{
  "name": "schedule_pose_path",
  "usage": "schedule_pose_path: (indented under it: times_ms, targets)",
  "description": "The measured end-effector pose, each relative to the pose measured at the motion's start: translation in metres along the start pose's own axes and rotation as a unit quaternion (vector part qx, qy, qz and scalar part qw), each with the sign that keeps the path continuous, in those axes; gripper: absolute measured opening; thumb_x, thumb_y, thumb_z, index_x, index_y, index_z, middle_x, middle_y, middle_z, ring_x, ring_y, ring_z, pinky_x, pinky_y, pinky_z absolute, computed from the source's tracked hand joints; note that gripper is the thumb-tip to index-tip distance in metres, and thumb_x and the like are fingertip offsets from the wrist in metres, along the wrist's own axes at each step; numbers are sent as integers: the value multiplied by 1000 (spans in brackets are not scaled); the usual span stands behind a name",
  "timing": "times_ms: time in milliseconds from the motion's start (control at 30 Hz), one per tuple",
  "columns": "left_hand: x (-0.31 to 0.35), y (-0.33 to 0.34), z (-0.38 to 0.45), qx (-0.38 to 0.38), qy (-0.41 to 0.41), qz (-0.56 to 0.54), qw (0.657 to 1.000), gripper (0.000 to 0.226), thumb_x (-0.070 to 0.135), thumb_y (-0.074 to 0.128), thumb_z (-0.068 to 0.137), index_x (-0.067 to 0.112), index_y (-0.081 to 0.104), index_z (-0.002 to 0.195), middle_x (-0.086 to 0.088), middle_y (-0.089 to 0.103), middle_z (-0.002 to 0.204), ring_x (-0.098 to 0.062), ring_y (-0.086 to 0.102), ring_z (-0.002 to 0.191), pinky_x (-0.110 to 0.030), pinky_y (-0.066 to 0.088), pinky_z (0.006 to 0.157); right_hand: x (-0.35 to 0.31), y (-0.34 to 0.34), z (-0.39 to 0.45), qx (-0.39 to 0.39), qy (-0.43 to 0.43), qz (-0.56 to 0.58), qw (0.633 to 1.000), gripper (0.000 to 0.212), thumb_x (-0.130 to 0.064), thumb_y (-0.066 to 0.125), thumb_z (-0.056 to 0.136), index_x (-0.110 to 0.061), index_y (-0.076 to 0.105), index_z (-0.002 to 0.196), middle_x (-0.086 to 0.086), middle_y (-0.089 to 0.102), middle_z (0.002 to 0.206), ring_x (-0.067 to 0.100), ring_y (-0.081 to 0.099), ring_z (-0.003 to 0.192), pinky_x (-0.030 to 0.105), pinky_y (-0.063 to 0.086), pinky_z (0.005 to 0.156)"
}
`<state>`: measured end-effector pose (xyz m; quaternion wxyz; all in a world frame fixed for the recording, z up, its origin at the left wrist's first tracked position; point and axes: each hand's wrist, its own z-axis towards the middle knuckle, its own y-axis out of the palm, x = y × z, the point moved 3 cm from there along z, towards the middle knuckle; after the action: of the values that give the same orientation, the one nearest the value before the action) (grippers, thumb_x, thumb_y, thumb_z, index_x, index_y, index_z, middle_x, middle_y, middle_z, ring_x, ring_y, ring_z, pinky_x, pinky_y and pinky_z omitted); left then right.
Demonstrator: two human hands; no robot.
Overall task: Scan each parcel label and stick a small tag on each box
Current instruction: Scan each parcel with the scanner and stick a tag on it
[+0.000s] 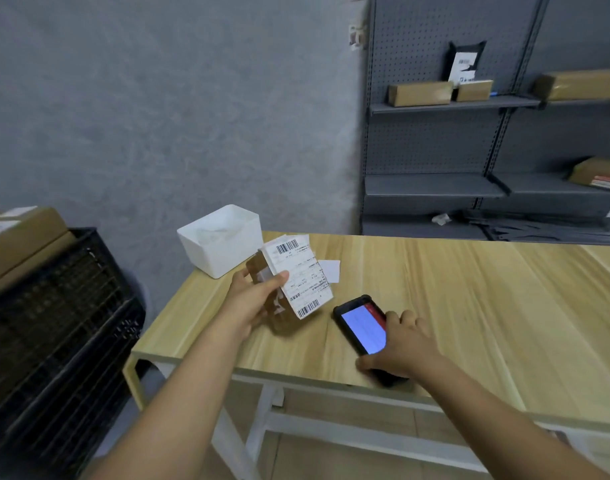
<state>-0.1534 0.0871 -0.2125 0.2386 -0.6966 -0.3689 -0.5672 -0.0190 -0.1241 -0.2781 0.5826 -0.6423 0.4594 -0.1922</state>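
- Head view: the left hand [253, 299] grips a small brown box [279, 299], thumb across its upper face and fingers wrapped behind, holding it tilted above the left part of the table [470, 306].
- The white label [298, 275] covers the box's upper face, with barcodes at its top and bottom ends; the print is too small to read.
- The right hand [400, 344] lies on a black scanner [360, 332] that rests on the table near the front edge, just right of the box. Its fingers curl over the device's right side and lower end; whether they clamp it or only rest on it cannot be told.
- The scanner's screen is lit pale blue with a red strip at its upper right.
- A small white tag [331, 270] lies flat on the table just behind the box.
- A white bin [220, 239] sits on the table's far left corner, near the box.
- A black crate [54, 327] stands to the left of the table, with brown boxes [19, 240] on top of it.
- Grey shelves [470, 140] stand against the wall at the right, holding more parcels [419, 93].
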Motion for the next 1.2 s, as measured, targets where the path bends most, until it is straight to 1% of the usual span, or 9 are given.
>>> schedule_pose_path:
  times_ms: [133, 233, 333, 467, 533, 667, 867, 1033, 1200]
  targets:
    - [0, -10, 4, -38, -1, -1, 999, 65, 12, 77, 80, 15, 43, 135, -11, 67, 118, -29, 68, 101, -34, 56, 68, 2, -4, -5, 9, 32, 69, 997, 90, -59, 76, 50, -23, 37, 122, 0, 29, 105, 22, 42, 105, 30, 41, 77]
    - [-1, -10, 8, -56, 4, -5, 998, 67, 8, 77, 79, 14, 41, 136, -11, 67, 117, -31, 68, 101, -41, 57, 74, 5, -19, -10, 17, 30, 125, 992, 81, -48, 80, 51, -20, 41, 116, 0, 32, 109, 18, 50, 89, 28, 47, 67]
    - [-2, -8, 13, -51, 30, -8, 998, 69, 4, 77, 78, 13, 39, 134, -9, 67, 114, -28, 67, 101, -46, 56, 82, 8, -43, -17, 28, -16, 130, 991, 76, -44, 81, 52, -21, 41, 113, -3, 35, 108, 13, 51, 85, 24, 44, 61]
    - [1, -1, 17, -38, 86, 45, 995, 73, 3, 78, 76, 15, 35, 134, 2, 64, 100, -5, 69, 74, -26, 55, 54, 1, -75, -29, 44, -85, 102, 990, 78, -42, 80, 53, -25, 40, 118, -7, 38, 103, 11, 51, 88, 24, 47, 66]
    - [2, 2, 18, -31, 106, 77, 991, 74, 3, 79, 75, 16, 35, 133, 5, 61, 98, -1, 67, 68, -23, 52, 46, -2, -88, -33, 47, -101, 90, 990, 79, -43, 80, 53, -26, 40, 119, -10, 38, 102, 9, 50, 88, 23, 46, 66]
    - [5, 6, 18, -22, 124, 139, 982, 81, 10, 82, 73, 18, 32, 136, -2, 60, 112, -21, 64, 94, -33, 56, 55, -2, -102, -40, 39, -108, 92, 989, 80, -45, 81, 57, -27, 40, 122, -11, 39, 101, 7, 50, 88, 20, 43, 63]
    - [8, 11, 20, -10, 123, 206, 971, 92, 13, 83, 72, 13, 24, 142, -9, 56, 121, -28, 63, 102, -37, 58, 57, 4, -111, -45, 11, -107, 87, 990, 78, -50, 80, 58, -28, 41, 122, -11, 42, 103, 7, 51, 89, 21, 46, 67]
    - [10, 15, 21, -12, 125, 231, 965, 86, 11, 83, 72, 10, 26, 136, -9, 56, 115, -23, 64, 90, -41, 59, 58, 10, -115, -47, -7, -111, 90, 990, 76, -56, 77, 56, -32, 43, 119, -12, 43, 103, 6, 52, 90, 20, 44, 66]
    - [8, 15, 23, -1, 122, 249, 961, 75, 15, 83, 72, 13, 29, 123, -7, 56, 107, -14, 63, 76, -31, 57, 50, 13, -113, -44, -9, -113, 75, 991, 83, -60, 76, 53, -32, 41, 124, -14, 40, 102, 8, 51, 89, 21, 48, 69]
